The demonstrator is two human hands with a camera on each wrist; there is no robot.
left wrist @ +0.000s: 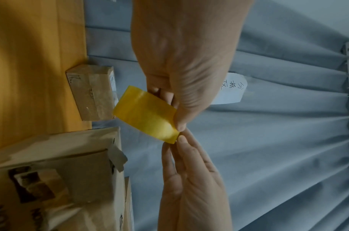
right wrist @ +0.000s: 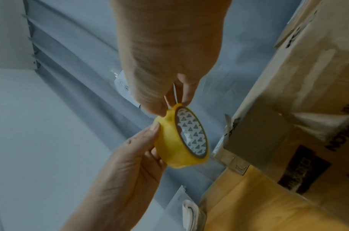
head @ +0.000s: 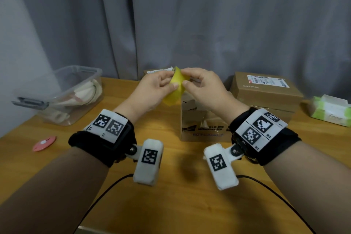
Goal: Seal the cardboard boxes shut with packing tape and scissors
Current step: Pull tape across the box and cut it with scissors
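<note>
Roll of yellow packing tape [head: 175, 85] held in the air above the table [head: 171, 205], between both hands, over the far side of the small upright cardboard box [head: 204, 121]. Left hand [head: 152, 89] cradles the roll from its own side, fingers curled round the outer band, thumb on the rim; in the right wrist view the printed core faces that camera, so the roll's axis runs roughly left to right between the hands. Right hand [head: 204, 86] pinches at the top edge of the roll with thumb and fingertips, apparently picking for the loose end. No free strip visible yet; whether the end has lifted cannot be told. Judgement: next move turns on the right hand drawing tape away from the left hand's roll, toward the person's right, then down onto the box directly beneath. Both hands equally near the roll; the right is nearer the box top. That box's top shows torn paper and old tape remnants, not sealed. Stack of flat cardboard boxes [head: 266, 91] with a shipping label stands to the right, another labelled box behind the hands. Scissors not seen. Table is orange-toned wood; clear plastic bin [head: 62, 95] at left, pink disc [head: 44, 143] near the left edge, tissue pack [head: 331, 110] at far right. Grey curtain [head: 209, 15] behind.
</note>
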